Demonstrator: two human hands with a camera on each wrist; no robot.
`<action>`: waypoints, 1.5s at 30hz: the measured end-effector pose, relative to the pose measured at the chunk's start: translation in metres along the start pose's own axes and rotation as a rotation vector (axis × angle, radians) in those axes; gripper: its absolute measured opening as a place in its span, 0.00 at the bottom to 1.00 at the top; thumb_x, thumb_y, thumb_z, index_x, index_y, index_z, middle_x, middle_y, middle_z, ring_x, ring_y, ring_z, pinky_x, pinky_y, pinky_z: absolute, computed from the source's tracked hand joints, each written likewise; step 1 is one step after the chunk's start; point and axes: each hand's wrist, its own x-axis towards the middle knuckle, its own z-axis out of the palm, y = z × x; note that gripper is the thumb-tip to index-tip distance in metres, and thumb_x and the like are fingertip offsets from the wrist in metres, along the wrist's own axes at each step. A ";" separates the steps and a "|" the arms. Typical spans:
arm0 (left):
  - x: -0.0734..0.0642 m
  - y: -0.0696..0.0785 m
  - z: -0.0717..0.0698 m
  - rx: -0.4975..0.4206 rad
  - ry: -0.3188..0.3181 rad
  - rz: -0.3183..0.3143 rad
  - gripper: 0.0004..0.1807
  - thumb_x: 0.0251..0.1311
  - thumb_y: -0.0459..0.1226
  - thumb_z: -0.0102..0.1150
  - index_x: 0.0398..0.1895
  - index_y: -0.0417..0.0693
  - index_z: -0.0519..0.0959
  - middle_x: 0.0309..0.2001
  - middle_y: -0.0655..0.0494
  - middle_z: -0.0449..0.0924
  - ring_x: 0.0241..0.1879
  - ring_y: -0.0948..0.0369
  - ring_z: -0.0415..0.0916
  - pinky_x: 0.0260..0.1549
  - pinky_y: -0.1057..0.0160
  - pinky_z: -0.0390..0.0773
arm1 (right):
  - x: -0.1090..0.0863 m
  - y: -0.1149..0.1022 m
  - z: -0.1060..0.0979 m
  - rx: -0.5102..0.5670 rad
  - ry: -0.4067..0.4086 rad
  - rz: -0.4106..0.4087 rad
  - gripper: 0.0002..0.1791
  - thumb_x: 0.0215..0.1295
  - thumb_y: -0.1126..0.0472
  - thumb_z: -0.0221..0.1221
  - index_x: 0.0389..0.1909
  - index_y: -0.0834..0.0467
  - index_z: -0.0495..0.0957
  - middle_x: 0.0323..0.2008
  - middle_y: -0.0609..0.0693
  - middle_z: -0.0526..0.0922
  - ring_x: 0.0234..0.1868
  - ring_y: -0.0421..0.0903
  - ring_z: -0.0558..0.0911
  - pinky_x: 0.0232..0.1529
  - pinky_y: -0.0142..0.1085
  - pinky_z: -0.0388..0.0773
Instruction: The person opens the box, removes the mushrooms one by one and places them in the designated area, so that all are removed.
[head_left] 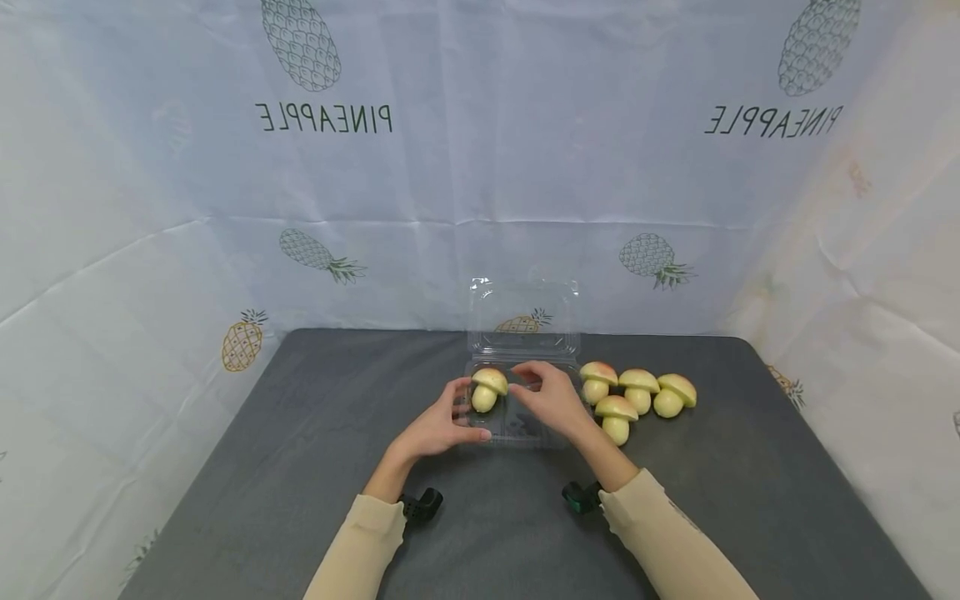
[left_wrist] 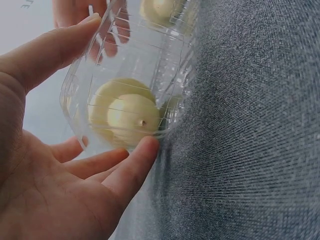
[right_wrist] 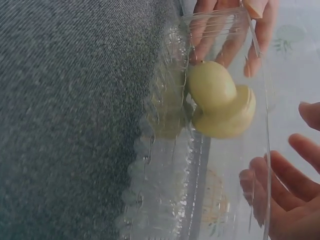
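In the head view a clear plastic clamshell container [head_left: 517, 435] lies on the table with its lid [head_left: 525, 343] raised at the back. One mushroom [head_left: 485, 398], yellow with a reddish top, sits in the left end of the tray. My left hand [head_left: 438, 423] grips that end, thumb at the front rim and fingers along the left side. Over the right half hovers my right hand [head_left: 553, 402], its fingers loosely bent and nothing between them. Through the wall the right wrist view shows the mushroom [right_wrist: 212, 95] apart from the right hand [right_wrist: 290, 195].
Several similar mushrooms [head_left: 637, 387] are grouped on the dark grey table [head_left: 360, 383], just right of the container. A white cloth [head_left: 517, 167] with pineapple prints hangs behind the table and along its sides. Black wrist cameras [head_left: 423, 505] sit under both wrists.
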 end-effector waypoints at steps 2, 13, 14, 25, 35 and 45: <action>0.000 0.000 0.000 -0.001 -0.001 0.000 0.53 0.62 0.40 0.72 0.81 0.47 0.45 0.78 0.38 0.48 0.72 0.40 0.61 0.65 0.42 0.71 | 0.002 -0.001 0.002 0.002 -0.005 0.008 0.21 0.71 0.58 0.64 0.60 0.64 0.79 0.57 0.61 0.79 0.57 0.58 0.80 0.56 0.51 0.80; 0.002 -0.002 0.001 -0.009 -0.002 -0.010 0.53 0.62 0.39 0.71 0.82 0.48 0.45 0.78 0.38 0.47 0.73 0.40 0.60 0.66 0.42 0.70 | 0.016 0.000 0.014 0.004 -0.015 0.082 0.22 0.70 0.53 0.65 0.60 0.58 0.80 0.57 0.57 0.81 0.58 0.56 0.80 0.55 0.54 0.80; 0.002 -0.002 0.001 -0.008 -0.002 -0.010 0.53 0.62 0.39 0.71 0.82 0.48 0.45 0.78 0.38 0.47 0.73 0.40 0.60 0.66 0.42 0.70 | 0.017 0.001 0.015 0.004 -0.014 0.090 0.22 0.70 0.52 0.65 0.60 0.57 0.80 0.57 0.57 0.81 0.57 0.56 0.81 0.55 0.54 0.80; 0.002 -0.001 0.002 -0.008 -0.005 -0.013 0.53 0.62 0.39 0.71 0.81 0.48 0.45 0.78 0.39 0.47 0.72 0.40 0.60 0.66 0.42 0.70 | 0.024 0.006 0.028 0.101 -0.012 0.132 0.22 0.70 0.53 0.65 0.61 0.57 0.80 0.57 0.56 0.81 0.58 0.55 0.80 0.53 0.51 0.81; 0.000 0.000 0.000 -0.006 -0.005 -0.011 0.53 0.62 0.39 0.71 0.81 0.47 0.45 0.78 0.38 0.47 0.72 0.39 0.60 0.66 0.42 0.70 | 0.031 0.004 0.039 0.124 -0.015 0.117 0.23 0.70 0.56 0.66 0.62 0.58 0.80 0.56 0.56 0.81 0.56 0.55 0.80 0.49 0.48 0.83; 0.000 -0.001 -0.001 -0.016 -0.010 -0.019 0.53 0.62 0.39 0.71 0.81 0.46 0.44 0.79 0.40 0.47 0.72 0.40 0.60 0.66 0.43 0.70 | 0.032 0.007 0.043 0.134 -0.042 0.099 0.23 0.68 0.57 0.68 0.61 0.60 0.80 0.53 0.57 0.83 0.52 0.54 0.82 0.43 0.42 0.84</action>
